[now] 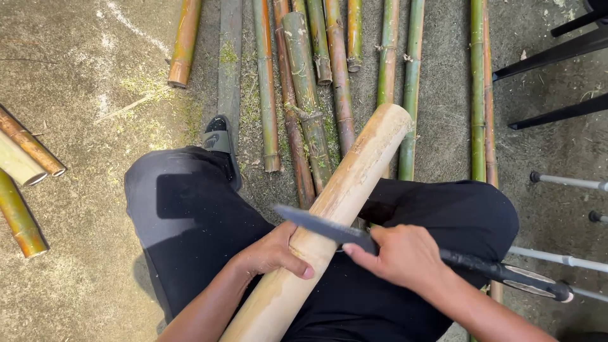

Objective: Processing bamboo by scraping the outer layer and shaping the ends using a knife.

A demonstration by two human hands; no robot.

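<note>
Pale, stripped bamboo pole (pixel 342 196) lies slanted across the person's black-trousered lap (pixel 190 215), its far end pointing up and right over the ground. Left hand (pixel 273 253) wraps round the pole near its middle, fingers curled, thumb pressed on top. Right hand (pixel 399 256) is closed around a dark knife (pixel 329 229), its blade laid flat across the pole just beyond the left hand. Green and brown bamboo stalks (pixel 304 95) lie side by side on the concrete (pixel 76 76) further out.
</note>
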